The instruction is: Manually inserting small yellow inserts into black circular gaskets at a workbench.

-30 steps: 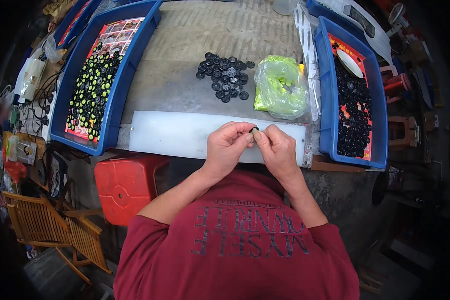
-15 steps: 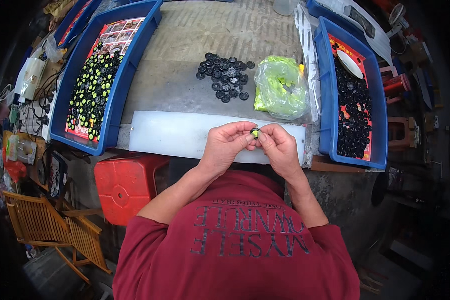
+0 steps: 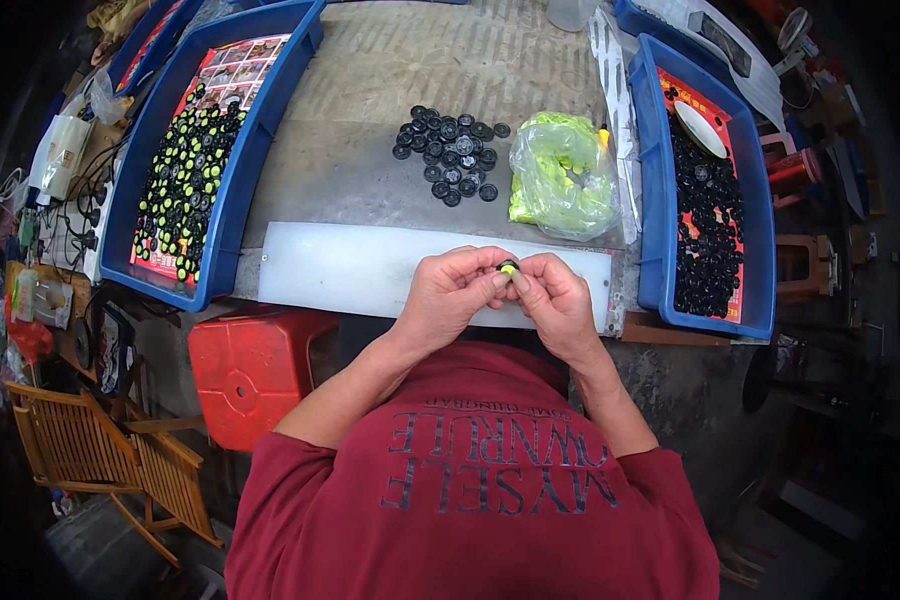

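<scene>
Between my two hands is a small black wheel (image 3: 508,267) with a yellow-green centre. The thumb and fingers of my left hand (image 3: 448,295) pinch its left side. My right hand (image 3: 554,302) grips it from the other side, thumb close to the green part; the fingers hide much of the rim. Both hands are over a whitish board (image 3: 340,268) at the table's near edge. Beyond them lies a loose pile of black wheels (image 3: 452,150). To the right of that pile sits a clear plastic bag (image 3: 592,205) with lime-green pieces inside.
A blue tray (image 3: 232,205) on the left holds many black-and-green wheels. The blue tray (image 3: 653,190) on the right contains black wheels and a white oval dish (image 3: 700,129). A red stool (image 3: 240,385) and a wooden folding chair (image 3: 80,440) stand at lower left.
Both hands have shifted very slightly left and down with the wheel between them. The wheel looks tilted a little differently. Pile, bag and trays are unchanged.
</scene>
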Motion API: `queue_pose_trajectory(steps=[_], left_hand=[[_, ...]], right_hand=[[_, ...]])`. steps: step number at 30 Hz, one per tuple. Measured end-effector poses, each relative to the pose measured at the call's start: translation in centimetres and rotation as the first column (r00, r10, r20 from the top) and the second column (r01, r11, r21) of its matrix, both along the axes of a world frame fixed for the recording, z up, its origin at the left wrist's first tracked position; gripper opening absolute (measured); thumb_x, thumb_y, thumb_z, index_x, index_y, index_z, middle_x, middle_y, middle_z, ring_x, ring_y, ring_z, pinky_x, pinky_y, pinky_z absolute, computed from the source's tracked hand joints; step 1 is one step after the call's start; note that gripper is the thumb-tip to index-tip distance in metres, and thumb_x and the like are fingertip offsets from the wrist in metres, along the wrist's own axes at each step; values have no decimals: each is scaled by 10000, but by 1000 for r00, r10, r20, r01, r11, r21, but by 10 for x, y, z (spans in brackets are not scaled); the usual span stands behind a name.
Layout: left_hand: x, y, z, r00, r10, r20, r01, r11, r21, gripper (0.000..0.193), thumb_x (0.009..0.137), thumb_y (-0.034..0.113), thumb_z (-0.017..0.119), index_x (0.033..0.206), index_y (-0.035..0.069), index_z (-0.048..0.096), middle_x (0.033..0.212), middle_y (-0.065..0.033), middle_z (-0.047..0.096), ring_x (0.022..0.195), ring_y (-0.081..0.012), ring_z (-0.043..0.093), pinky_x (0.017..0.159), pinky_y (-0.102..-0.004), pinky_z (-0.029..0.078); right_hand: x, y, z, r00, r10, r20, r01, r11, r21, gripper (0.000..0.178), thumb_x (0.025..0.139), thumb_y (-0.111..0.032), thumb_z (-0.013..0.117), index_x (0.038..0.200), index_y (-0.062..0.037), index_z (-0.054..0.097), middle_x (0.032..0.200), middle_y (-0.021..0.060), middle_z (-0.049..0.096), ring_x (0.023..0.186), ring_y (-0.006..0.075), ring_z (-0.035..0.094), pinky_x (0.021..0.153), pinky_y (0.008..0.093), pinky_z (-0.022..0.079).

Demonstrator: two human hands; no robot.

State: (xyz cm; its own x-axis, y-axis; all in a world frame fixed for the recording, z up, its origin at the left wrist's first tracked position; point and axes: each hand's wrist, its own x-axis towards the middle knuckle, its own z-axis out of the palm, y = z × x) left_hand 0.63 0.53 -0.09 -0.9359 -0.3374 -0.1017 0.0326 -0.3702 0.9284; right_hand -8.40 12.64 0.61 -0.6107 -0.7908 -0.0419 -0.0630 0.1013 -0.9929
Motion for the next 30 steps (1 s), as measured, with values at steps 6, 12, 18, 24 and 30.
queue_pose_trajectory(steps=[6,12,18,24,30], left_hand=[[1,4,7,1000,26,0,-25,989,-145,181,778,4,507,951,-35,544,806,-47,527,648,-80,512,587,-194,446],[2,7,7,998,54,-15,-56,986,-154,177,774,-7,499,943,-30,546,805,-35,506,658,-70,505,576,-185,442],[3,7,6,995,65,-73,-84,948,-306,162,769,-12,504,925,-29,544,793,-32,489,644,-68,496,571,-185,436],[3,5,4,994,72,-76,-97,908,-408,165,767,-3,511,926,-32,543,777,-37,509,633,-76,494,564,-190,420],[-3,-2,11,999,-38,-2,37,985,171,161,770,11,509,915,-46,546,728,-48,547,633,-86,502,575,-200,423]], right_hand=[[6,0,-10,999,-42,17,43,995,-91,77,814,-59,486,823,17,486,678,61,575,638,85,542,556,215,436],[10,-2,-9,989,-96,-112,88,993,-80,67,810,-58,488,794,6,474,644,62,557,598,79,514,518,221,416],[11,-3,-8,973,-111,-202,96,992,-80,65,802,-57,496,780,-1,473,625,63,541,570,83,499,495,232,405],[11,-4,-9,978,-107,-178,91,991,-95,74,809,-68,494,791,1,476,622,47,533,575,77,492,507,231,410],[10,-4,-3,983,-32,180,69,976,-207,93,838,-74,455,821,16,473,646,30,539,612,74,507,548,212,426]])
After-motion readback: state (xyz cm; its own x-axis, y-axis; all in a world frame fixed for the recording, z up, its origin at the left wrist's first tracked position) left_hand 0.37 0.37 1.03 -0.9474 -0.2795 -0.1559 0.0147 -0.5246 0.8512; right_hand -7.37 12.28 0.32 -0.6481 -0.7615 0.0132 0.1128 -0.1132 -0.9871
